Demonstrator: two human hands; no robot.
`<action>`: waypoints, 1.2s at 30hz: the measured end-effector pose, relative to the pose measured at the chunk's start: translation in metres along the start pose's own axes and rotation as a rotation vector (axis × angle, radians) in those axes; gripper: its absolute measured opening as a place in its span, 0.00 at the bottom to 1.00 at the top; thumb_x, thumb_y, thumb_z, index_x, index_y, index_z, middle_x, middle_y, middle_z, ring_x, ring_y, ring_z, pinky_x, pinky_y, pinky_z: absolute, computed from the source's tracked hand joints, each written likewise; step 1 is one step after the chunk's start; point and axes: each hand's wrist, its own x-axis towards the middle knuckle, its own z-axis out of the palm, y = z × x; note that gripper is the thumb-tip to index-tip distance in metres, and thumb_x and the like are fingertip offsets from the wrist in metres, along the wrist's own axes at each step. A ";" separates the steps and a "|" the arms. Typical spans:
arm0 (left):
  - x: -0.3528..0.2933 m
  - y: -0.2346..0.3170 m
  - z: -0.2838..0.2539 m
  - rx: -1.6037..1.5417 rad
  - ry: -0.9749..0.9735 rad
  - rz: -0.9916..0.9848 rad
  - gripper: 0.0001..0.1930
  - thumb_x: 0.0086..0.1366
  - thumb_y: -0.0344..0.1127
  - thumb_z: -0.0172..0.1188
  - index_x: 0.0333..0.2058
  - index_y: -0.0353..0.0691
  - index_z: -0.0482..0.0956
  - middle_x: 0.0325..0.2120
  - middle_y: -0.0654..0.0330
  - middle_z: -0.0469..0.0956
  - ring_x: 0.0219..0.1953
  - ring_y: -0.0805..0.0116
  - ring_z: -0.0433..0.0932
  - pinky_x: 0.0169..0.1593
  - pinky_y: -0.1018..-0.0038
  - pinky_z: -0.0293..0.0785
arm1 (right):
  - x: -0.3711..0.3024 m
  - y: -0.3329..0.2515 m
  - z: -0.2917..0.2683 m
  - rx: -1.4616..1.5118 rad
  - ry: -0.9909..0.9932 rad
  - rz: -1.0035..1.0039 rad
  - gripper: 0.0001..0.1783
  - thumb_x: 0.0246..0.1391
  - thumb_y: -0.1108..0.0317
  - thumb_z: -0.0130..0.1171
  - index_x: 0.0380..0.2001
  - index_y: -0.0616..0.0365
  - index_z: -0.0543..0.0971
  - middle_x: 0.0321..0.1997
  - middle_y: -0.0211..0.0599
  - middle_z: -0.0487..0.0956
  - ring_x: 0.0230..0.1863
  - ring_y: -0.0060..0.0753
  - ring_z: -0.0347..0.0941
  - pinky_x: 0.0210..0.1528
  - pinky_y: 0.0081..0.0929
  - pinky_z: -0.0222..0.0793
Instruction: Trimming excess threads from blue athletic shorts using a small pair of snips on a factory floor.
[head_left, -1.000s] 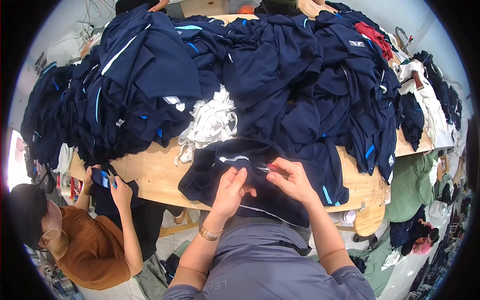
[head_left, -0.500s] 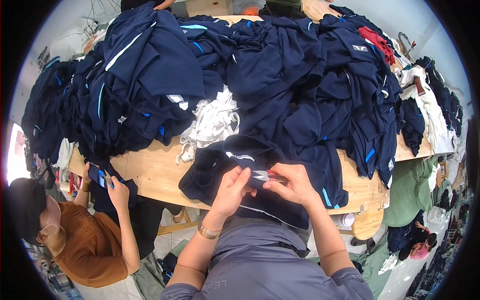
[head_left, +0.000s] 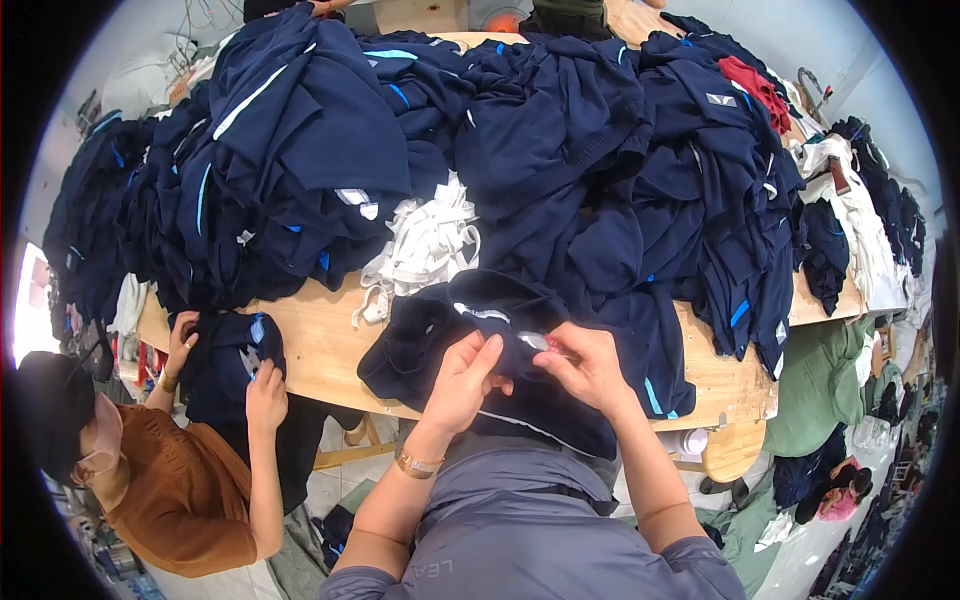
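A dark navy garment (head_left: 405,340) lies bunched over the table's near edge in front of me. My left hand (head_left: 463,382) is closed, with thumb and fingers pinching a fold of this garment. Just to the right, my right hand (head_left: 588,372) is wrapped round a pair of thread snips (head_left: 534,341). Their silvery blades point left toward the pinched fold and look blurred; the reddish handle is mostly hidden in my fingers. A whitish strip (head_left: 482,313) shows on the garment just beyond my left thumb.
Navy garments (head_left: 560,110) are heaped across the wooden table (head_left: 300,345). White strips (head_left: 425,245) form a tangled pile beyond my left hand. At the left a co-worker (head_left: 190,470) in brown handles navy cloth with snips. A red cloth (head_left: 752,90) lies at the far right.
My right hand has shifted slightly right with the snips, and the blades have turned and blurred. My left hand stays put. The co-worker's hands have moved apart over the navy cloth, now spread out.
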 end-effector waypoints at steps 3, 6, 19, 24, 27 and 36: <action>0.000 -0.002 0.001 0.051 0.015 0.030 0.10 0.68 0.36 0.46 0.42 0.37 0.71 0.32 0.62 0.77 0.30 0.78 0.76 0.29 0.78 0.75 | -0.008 0.003 0.005 0.431 0.146 0.381 0.10 0.48 0.69 0.63 0.29 0.60 0.71 0.17 0.23 0.67 0.21 0.09 0.58 0.22 0.14 0.55; 0.000 -0.010 0.000 0.097 0.013 0.045 0.09 0.66 0.32 0.49 0.43 0.37 0.70 0.32 0.62 0.76 0.31 0.76 0.77 0.32 0.78 0.77 | -0.012 -0.002 0.014 0.701 0.156 0.461 0.11 0.47 0.71 0.64 0.31 0.61 0.72 0.20 0.20 0.69 0.21 0.08 0.57 0.22 0.11 0.53; 0.009 -0.044 -0.049 0.270 0.421 0.065 0.24 0.57 0.38 0.63 0.47 0.33 0.64 0.34 0.58 0.74 0.34 0.75 0.74 0.33 0.83 0.70 | -0.041 -0.023 0.017 0.252 -0.279 0.314 0.11 0.39 0.77 0.63 0.31 0.59 0.77 0.21 0.38 0.76 0.22 0.31 0.74 0.26 0.21 0.68; 0.016 -0.044 -0.072 -0.003 0.296 0.020 0.12 0.62 0.31 0.57 0.42 0.32 0.71 0.36 0.59 0.76 0.35 0.76 0.75 0.42 0.80 0.70 | -0.041 -0.016 0.023 0.338 -0.293 0.443 0.08 0.44 0.73 0.65 0.30 0.62 0.78 0.22 0.35 0.78 0.24 0.19 0.74 0.26 0.19 0.68; 0.013 -0.038 -0.068 -0.153 0.264 0.015 0.08 0.64 0.30 0.53 0.40 0.33 0.73 0.35 0.61 0.76 0.37 0.75 0.75 0.43 0.80 0.71 | -0.037 -0.008 0.027 0.265 -0.151 0.585 0.09 0.47 0.74 0.62 0.33 0.63 0.76 0.27 0.35 0.79 0.30 0.16 0.73 0.34 0.16 0.68; 0.007 -0.031 -0.051 -0.213 0.244 0.040 0.09 0.67 0.35 0.49 0.34 0.37 0.75 0.33 0.63 0.77 0.37 0.76 0.76 0.44 0.79 0.72 | -0.018 0.003 0.055 0.580 0.154 0.660 0.11 0.52 0.74 0.57 0.40 0.63 0.76 0.37 0.29 0.78 0.37 0.16 0.71 0.41 0.14 0.66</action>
